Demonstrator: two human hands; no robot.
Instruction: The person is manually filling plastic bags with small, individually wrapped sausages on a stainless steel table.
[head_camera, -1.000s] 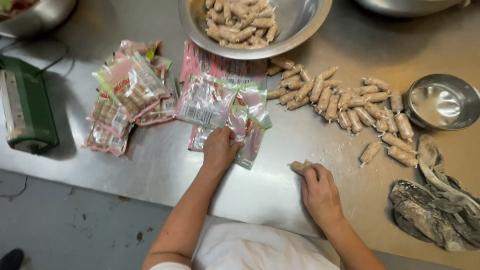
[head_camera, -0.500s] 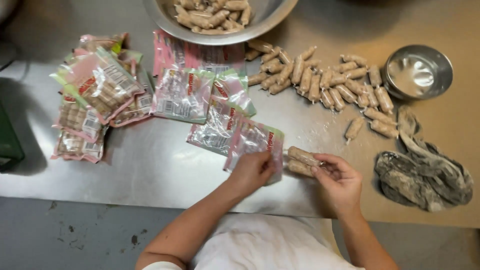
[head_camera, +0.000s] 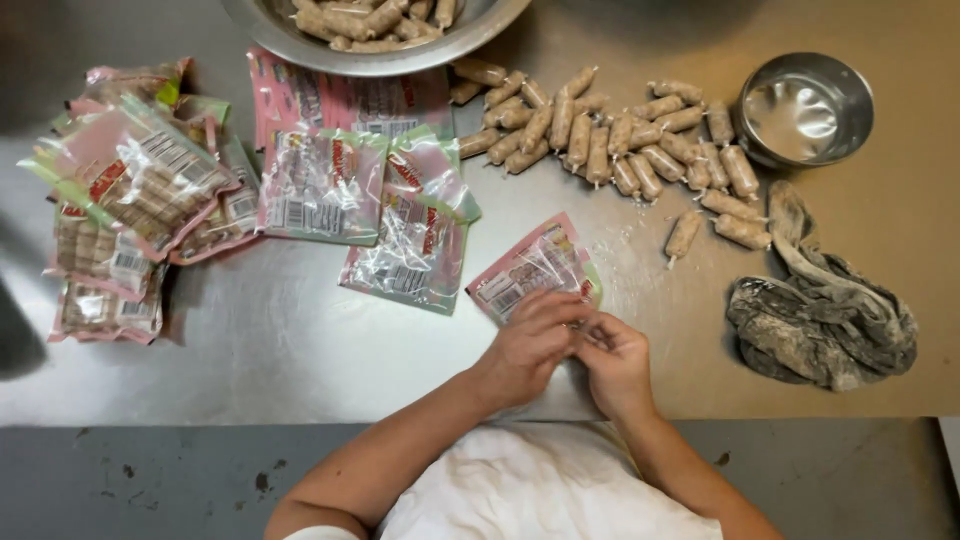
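Both hands meet at the near edge of the steel table. The left hand has its grip closed on the lower edge of a pink pouch that lies flat just beyond the fingers. The right hand is pressed against the left with fingers curled; I cannot tell what its grip holds, as the left hand covers it. Empty pouches lie to the left, filled packs are stacked farther left. Loose sausages spread behind, between a big bowl and a small bowl. A dirty rag sits at the right.
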